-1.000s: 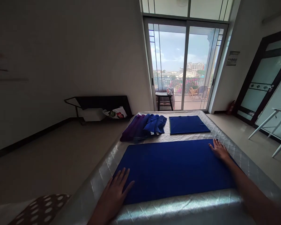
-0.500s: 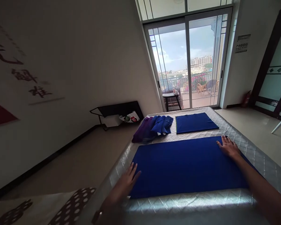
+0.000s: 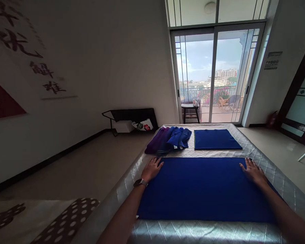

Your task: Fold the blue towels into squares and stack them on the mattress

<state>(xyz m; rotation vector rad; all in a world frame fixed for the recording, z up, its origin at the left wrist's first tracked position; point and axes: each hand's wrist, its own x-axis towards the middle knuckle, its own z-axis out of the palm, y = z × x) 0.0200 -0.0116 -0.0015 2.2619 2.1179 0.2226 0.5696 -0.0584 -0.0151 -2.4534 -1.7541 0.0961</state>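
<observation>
A large blue cloth [image 3: 205, 189] lies flat on a pale quilted mattress [image 3: 198, 232]. My left hand [image 3: 151, 168], with a watch on its wrist, rests with fingers apart on the cloth's far left corner. On the far right corner lies my right hand [image 3: 253, 171], its fingers spread too. Beyond the cloth is a smaller folded blue cloth [image 3: 217, 139]. To the left of that one, several purple and blue folded cloths [image 3: 169, 139] overlap in a row. Neither hand grips anything.
At the lower left is a brown and cream dotted fabric [image 3: 73, 217]. A black rack [image 3: 134, 115] with a white box stands by the wall. Behind the mattress are a dark stool [image 3: 190, 106] and a sliding glass door [image 3: 213, 74].
My left hand has moved forward along the cloth's left edge to its far corner. My right hand stays at the far right corner. The camera view has shifted slightly.
</observation>
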